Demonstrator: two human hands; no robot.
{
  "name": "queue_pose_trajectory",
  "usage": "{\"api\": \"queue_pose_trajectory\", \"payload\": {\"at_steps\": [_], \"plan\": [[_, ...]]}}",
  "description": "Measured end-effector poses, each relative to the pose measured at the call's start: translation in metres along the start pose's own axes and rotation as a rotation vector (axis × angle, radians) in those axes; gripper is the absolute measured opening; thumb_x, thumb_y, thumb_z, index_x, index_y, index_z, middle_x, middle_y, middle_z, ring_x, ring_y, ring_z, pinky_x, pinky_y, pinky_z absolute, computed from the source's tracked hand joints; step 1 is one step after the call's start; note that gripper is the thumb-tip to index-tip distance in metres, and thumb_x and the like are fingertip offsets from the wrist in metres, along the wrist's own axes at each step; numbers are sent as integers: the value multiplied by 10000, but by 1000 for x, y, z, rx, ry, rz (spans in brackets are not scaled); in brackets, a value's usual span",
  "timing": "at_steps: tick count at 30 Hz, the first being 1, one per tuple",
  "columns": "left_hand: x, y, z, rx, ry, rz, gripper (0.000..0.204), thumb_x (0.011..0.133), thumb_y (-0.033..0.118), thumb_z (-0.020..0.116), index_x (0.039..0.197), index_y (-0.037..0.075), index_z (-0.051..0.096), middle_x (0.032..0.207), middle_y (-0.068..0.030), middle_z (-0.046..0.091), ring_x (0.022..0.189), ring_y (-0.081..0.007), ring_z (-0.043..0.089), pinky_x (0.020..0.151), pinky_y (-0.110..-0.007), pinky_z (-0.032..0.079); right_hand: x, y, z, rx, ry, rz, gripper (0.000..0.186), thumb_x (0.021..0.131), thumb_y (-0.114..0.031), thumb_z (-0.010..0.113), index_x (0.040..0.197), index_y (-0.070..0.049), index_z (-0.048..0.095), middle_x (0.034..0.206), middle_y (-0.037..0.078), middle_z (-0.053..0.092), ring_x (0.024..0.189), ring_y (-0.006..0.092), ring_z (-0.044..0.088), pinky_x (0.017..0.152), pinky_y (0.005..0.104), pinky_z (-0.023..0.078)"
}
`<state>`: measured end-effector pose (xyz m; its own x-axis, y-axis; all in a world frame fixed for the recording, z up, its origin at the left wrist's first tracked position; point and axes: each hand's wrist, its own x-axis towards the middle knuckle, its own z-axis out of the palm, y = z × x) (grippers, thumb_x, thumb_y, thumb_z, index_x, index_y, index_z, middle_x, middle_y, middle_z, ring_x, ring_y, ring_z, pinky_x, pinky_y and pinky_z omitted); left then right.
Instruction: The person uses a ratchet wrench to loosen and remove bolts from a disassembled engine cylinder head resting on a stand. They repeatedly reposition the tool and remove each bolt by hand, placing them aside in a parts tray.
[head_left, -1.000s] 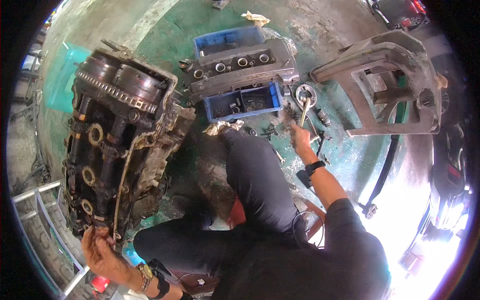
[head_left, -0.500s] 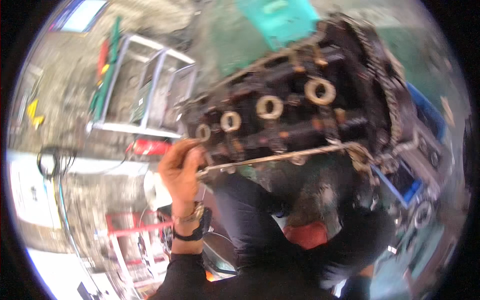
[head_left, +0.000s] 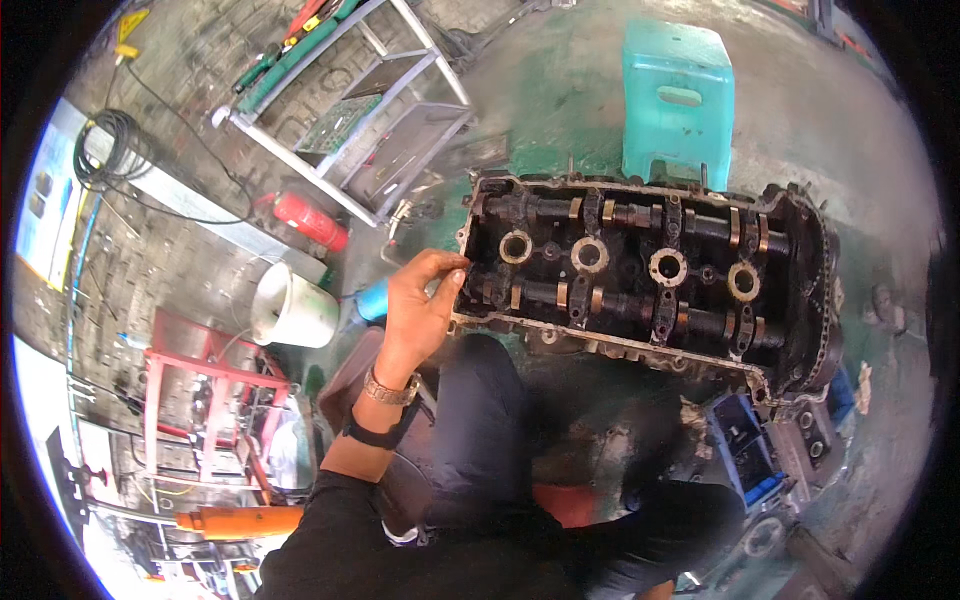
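Note:
A dark, oily cylinder head (head_left: 630,275) lies before me with its top side up, two camshafts running along it. Several pale round rings stand in a row between the shafts, and a chain (head_left: 825,310) curves round its right end. At the left end, my left hand (head_left: 420,305) is closed with thumb and fingertips on the rim; it wears a metal watch and a dark band. Of my right hand (head_left: 657,591) only a sliver of skin shows at the lower edge beside my leg; its fingers are hidden.
A turquoise stool (head_left: 678,105) stands behind the cylinder head. Blue trays (head_left: 745,450) with dark parts are at right. To the left are a metal rack (head_left: 350,120), a red extinguisher (head_left: 310,220), a white bucket (head_left: 293,305) and a red frame (head_left: 215,370).
My view has swung, so the cylinder head now sits lower and more to the right and slants the other way. My left hand stays at its left end.

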<state>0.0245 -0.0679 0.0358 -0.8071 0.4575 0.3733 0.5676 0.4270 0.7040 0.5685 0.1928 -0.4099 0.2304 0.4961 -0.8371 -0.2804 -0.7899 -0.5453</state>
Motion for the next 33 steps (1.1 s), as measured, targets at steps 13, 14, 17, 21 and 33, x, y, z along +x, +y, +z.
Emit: {"api": "queue_pose_trajectory", "payload": {"at_steps": [13,14,17,21,33], "plan": [[-4,-12,10,78,-139,344,280,735,55,767,998,19,678,1062,-125,643,1017,-331,598,893,-412,486,-230,-170,36,36,-68,-802,351,968,-309,625,1053,31,637,675,-27,418,522,78,318,461,250,254],[-4,-15,11,79,-122,364,256,742,48,753,984,15,678,1050,-123,638,1008,-334,591,889,-420,481,-256,-183,47,39,-116,-837,371,969,-313,624,1093,37,624,681,-28,426,517,75,323,454,245,251],[-4,-21,14,35,-107,423,196,750,47,742,932,11,680,1007,-114,643,992,-327,590,877,-422,475,-322,-190,77,-31,-380,-985,414,976,-307,616,1191,46,582,694,-28,443,519,66,347,444,233,255],[-5,-25,17,5,-67,432,164,747,54,741,897,25,683,967,-107,647,961,-327,591,856,-426,471,-387,-160,120,-183,-672,-1081,529,912,-425,684,1144,46,618,715,-16,519,532,70,435,445,215,308],[-8,-28,20,0,-39,462,185,756,86,736,912,19,662,924,-140,629,933,-351,582,860,-446,462,-481,-45,220,-502,-1263,-413,336,998,-258,563,1164,27,624,700,14,553,518,102,477,446,244,371]]}}
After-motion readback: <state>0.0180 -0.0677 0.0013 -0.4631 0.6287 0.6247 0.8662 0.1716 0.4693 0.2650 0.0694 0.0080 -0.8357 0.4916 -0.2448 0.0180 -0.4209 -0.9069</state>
